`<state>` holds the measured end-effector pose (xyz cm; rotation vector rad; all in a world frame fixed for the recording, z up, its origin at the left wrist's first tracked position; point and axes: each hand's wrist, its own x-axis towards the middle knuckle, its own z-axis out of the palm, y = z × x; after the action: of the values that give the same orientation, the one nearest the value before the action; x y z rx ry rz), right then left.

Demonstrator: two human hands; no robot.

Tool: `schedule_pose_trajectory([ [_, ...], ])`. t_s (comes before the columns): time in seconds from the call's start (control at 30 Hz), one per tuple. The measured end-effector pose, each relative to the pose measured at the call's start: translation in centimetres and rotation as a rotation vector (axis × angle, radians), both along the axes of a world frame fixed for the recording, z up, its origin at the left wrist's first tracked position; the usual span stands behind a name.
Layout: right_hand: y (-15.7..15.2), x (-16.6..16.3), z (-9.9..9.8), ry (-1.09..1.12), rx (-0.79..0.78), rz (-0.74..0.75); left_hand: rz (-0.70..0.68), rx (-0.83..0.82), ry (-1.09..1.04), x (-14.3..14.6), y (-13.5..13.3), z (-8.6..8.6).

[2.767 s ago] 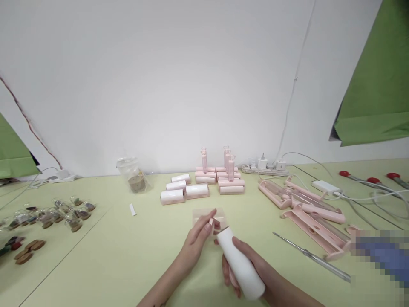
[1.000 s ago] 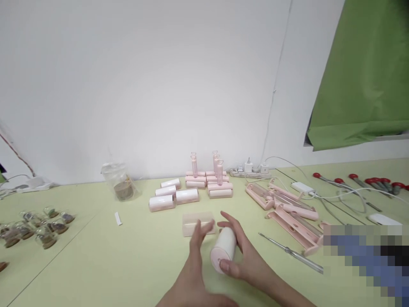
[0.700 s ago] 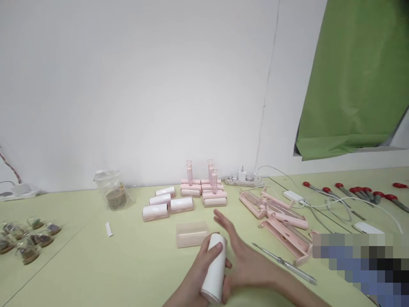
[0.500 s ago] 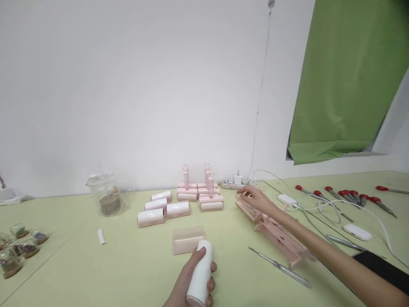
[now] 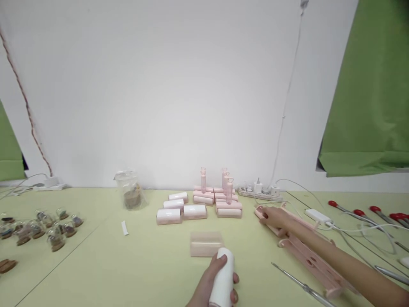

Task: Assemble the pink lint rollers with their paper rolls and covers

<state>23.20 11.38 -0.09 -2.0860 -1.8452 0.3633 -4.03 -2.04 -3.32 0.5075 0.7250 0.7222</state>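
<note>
left fingers (image 5: 235,279): wrapped round the white roll (image 5: 223,277), thumb over its top end
left hand (image 5: 207,286): 6 o'clock in view, at the bottom edge
white roll: near upright in that grip, tilted a little to 1 o'clock; lower end cut off by the frame
right fingers (image 5: 263,214): curled down on the far end of the pink frames (image 5: 306,256); can't tell if they pinch it or just rest on it
right hand (image 5: 275,216): 2 o'clock from the roll, well apart, forearm lying over the frames
clear pink cover (image 5: 205,244): flat on the counter (image 5: 143,264), just beside the roll at 11 o'clock
metal rod (image 5: 303,288): 3 o'clock of the roll, lying beside the frames
finished rollers (image 5: 182,211): rows at 11 o'clock past the cover
pink stack (image 5: 220,200): 12 o'clock, a few handles upright on it
power strip (image 5: 260,194): against the wall, 1 o'clock
plastic bag (image 5: 131,196): 10 o'clock, far side of the counter
small jars (image 5: 47,226): 9 o'clock, left edge
red-handled tools (image 5: 367,213): 3 o'clock, far right
</note>
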Motion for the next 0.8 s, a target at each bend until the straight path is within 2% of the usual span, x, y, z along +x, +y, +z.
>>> schedule_pose_trajectory([
  [0.17, -2.0, 0.0, 2.7, 0.355, 0.039, -0.057, 0.056, -0.153, -0.049, 0.6, -1.2, 0.9],
  [0.23, -4.0, -0.6, 3.6, 0.511, 0.071, -0.040, 0.137, -0.170, -0.059, 1.1, -1.5, 1.5],
  [0.33, -8.1, -3.4, 4.2, 0.714, 0.092, 0.035, 0.317, -0.089, -0.047, 2.0, -1.3, 2.6],
  [0.47, -13.3, -9.9, 3.0, 1.071, 0.031, 0.157, 0.524, 0.113, 0.008, 3.0, -0.7, 3.6],
  [0.57, -15.5, -13.8, 1.5, 1.074, -0.007, 0.136, 0.534, 0.208, 0.021, 3.4, -0.8, 3.4],
  [0.67, -16.4, -15.2, 0.4, 1.065, -0.021, 0.171, 0.508, 0.229, 0.051, 3.4, -1.4, 2.8],
  [0.8, -16.8, -14.7, -0.4, 1.008, -0.023, 0.207, 0.457, 0.192, 0.095, 3.2, -2.0, 2.2],
])
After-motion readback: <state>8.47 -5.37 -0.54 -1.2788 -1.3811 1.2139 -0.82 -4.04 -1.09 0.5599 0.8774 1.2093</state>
